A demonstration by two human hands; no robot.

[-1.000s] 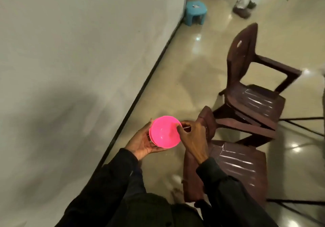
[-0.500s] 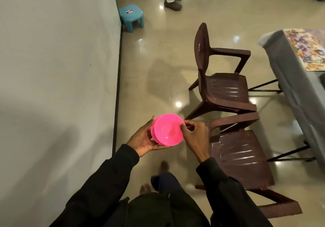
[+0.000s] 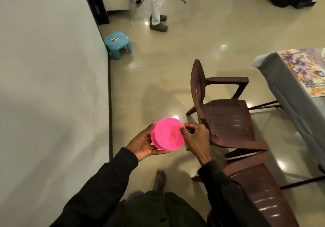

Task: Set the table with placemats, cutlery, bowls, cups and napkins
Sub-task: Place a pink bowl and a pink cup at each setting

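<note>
Just ahead of the dark-sleeved arms, the left hand [image 3: 143, 145] cups a nested stack of translucent pink plastic bowls [image 3: 168, 133], apparently two, its fingers curled round them from beneath; the right hand [image 3: 195, 140] pinches the upper rim. Bowls are being carried, I judge. Next they must pass two brown plastic armchairs [image 3: 228, 117] to reach the grey-clothed table [image 3: 290, 100], where one floral placemat [image 3: 306, 72] shows. Farther off stands one blue plastic stool [image 3: 117, 44].
</note>
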